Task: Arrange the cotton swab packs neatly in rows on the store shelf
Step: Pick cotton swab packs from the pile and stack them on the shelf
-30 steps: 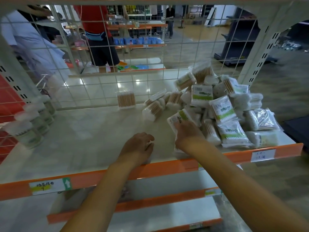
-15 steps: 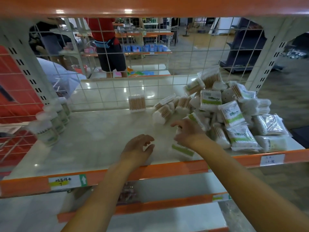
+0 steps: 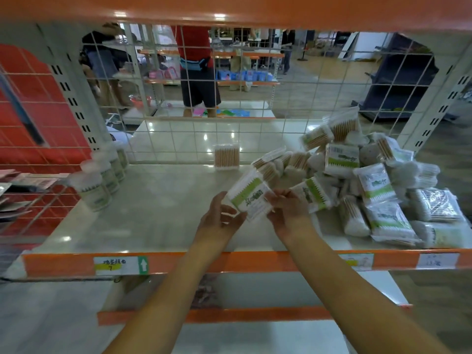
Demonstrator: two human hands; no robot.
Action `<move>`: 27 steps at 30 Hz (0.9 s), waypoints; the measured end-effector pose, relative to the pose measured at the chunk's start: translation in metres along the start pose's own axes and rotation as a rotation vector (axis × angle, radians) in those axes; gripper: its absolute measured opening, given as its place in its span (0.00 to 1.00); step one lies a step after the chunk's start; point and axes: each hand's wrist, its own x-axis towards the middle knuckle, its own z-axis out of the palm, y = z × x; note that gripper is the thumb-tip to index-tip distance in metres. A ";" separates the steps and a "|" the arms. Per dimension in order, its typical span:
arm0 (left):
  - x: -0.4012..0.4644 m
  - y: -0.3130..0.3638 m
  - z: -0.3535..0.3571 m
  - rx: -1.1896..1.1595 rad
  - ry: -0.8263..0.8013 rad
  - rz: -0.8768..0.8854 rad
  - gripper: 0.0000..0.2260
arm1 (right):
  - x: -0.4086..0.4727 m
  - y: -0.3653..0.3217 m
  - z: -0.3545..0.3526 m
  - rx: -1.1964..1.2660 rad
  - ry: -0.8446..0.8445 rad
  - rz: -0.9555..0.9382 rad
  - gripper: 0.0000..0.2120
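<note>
A white cotton swab pack with a green band (image 3: 249,196) is held tilted above the middle of the shelf (image 3: 153,213). My left hand (image 3: 219,221) pinches its lower left corner and my right hand (image 3: 287,209) grips its right side. A loose heap of several swab packs (image 3: 370,180) covers the right part of the shelf. One pack of wooden-stick swabs (image 3: 226,157) stands upright alone against the wire back grid.
Round swab tubs (image 3: 94,185) stand in a line at the shelf's left end. A wire grid (image 3: 229,98) closes the back; people stand in the aisle behind it. Orange front rail (image 3: 178,261) with price labels; another shelf lies below.
My right hand lifted a green-banded pack from the heap's edge toward the middle. My left hand rose off the shelf and took hold of the pack's other side. The camera dipped lower.
</note>
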 end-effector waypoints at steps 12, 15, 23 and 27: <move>0.014 0.013 -0.004 -0.193 0.222 0.009 0.15 | -0.007 0.015 0.000 -0.703 0.120 -0.447 0.13; 0.014 0.015 -0.002 -0.139 0.226 0.047 0.13 | -0.010 0.016 0.001 -0.960 0.060 -0.680 0.11; 0.011 0.019 0.001 -0.042 0.126 0.122 0.13 | -0.017 0.013 0.012 -1.233 -0.198 -0.607 0.10; 0.009 0.016 -0.002 0.082 -0.002 0.197 0.14 | -0.013 0.007 0.012 -1.241 -0.209 -0.505 0.12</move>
